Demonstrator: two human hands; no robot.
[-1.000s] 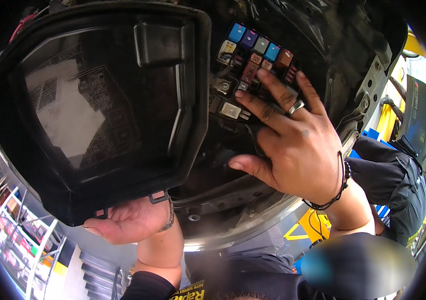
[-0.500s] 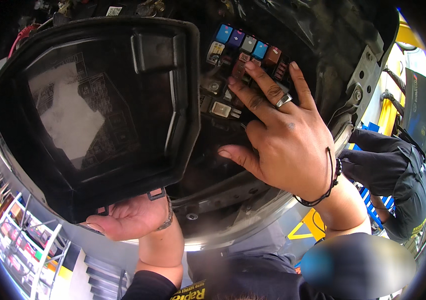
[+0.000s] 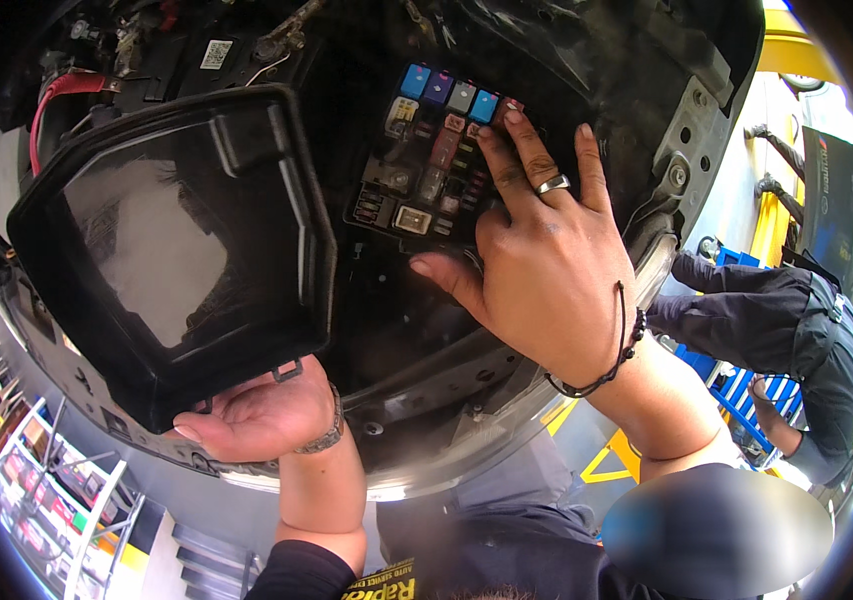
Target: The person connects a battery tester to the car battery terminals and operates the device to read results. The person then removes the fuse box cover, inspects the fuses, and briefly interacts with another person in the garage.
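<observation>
My left hand (image 3: pixel 252 420) grips the lower edge of a black plastic fuse-box cover (image 3: pixel 257 220), turned inside up, with a worn pale label in it. My right hand (image 3: pixel 532 260), fingers spread, rests over the fuse box (image 3: pixel 417 170) to the right of the cover. Its fingertips are on or very near the brown relay and small fuses at the box's upper right, hiding part of them. Blue, purple and grey relays (image 3: pixel 462 95) line the box's top row.
The car's engine bay has a red cable (image 3: pixel 52 95) at upper left and a bolted metal bracket (image 3: pixel 687 140) at right. A co-worker (image 3: pixel 817 350) bends over near a blue rack (image 3: pixel 747 400) and yellow equipment (image 3: pixel 777 230). A white metal railing (image 3: pixel 37 440) stands at lower left.
The fuse box sits farther left in view. The cover has shifted down, uncovering more engine bay at upper left. My right fingertips have moved up toward the brown relay.
</observation>
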